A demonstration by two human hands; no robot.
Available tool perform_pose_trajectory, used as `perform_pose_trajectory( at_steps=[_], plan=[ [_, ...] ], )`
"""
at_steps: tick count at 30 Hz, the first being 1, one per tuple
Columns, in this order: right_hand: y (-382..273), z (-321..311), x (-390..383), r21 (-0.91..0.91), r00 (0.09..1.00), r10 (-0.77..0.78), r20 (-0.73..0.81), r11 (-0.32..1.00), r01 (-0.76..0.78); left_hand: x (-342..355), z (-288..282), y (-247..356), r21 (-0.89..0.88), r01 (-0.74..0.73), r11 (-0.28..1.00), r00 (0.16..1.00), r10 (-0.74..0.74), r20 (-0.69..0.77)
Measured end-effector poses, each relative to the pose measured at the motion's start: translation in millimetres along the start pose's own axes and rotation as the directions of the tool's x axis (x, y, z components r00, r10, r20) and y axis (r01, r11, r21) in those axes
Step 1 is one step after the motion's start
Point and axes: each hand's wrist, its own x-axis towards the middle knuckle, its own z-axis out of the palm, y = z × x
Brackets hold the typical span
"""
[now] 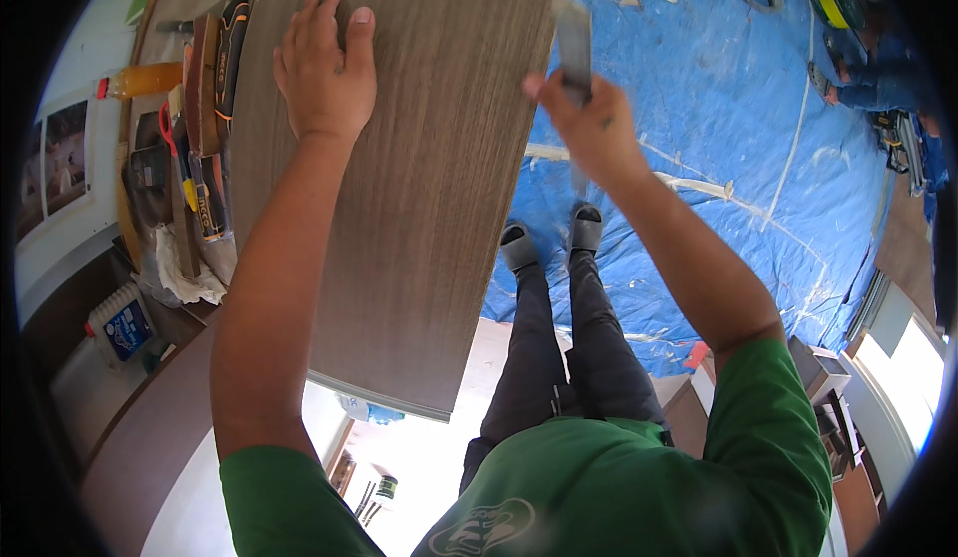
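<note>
My left hand (327,78) lies flat on a brown wood-grain panel (424,158), its fingers stretched out and holding nothing. Beside the panel's right edge, my right hand (597,128) is closed around a long flat grey bar, which looks like a metal file (574,43). Motion smears this tool, and its middle is hidden in my grip. Its upper end points away from me near the panel's edge. Whether the tool touches that edge I cannot tell.
Left of the panel are a utility knife (233,43), an amber bottle (145,81), red-handled scissors (167,130) and a white jug (122,327). A blue tarp (728,108) covers the floor. At the far right is another person's leg (878,86).
</note>
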Motion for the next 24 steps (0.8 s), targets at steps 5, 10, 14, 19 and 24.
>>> perform_pose_trajectory(
  at_steps=[5, 10, 14, 19, 24],
  plan=[
    [3, -19, -4, 0.238, 1.0, 0.024, -0.002, 0.971, -0.023, 0, 1, -1, -0.02, 0.034, 0.999, 0.999, -0.033, 0.018],
    [7, -37, 71, 0.121, 0.966, -0.185, -0.179, 0.971, 0.208, 6, 1, -4, -0.053, 0.039, 0.998, 0.997, -0.036, 0.065],
    [25, -36, 124, 0.19, 0.911, -0.331, -0.248, 0.905, 0.38, 7, 3, -5, -0.085, 0.008, 0.996, 1.0, -0.007, 0.02],
    [46, -29, 129, -0.002, 0.828, -0.49, -0.274, 0.861, 0.509, 8, 2, 2, -0.139, 0.037, 0.99, 0.999, -0.033, 0.031],
    [61, -15, 39, -0.328, 0.71, -0.696, -0.107, 0.699, 0.636, 6, -2, 4, -0.081, 0.043, 0.996, 0.998, -0.038, 0.057]
  ],
)
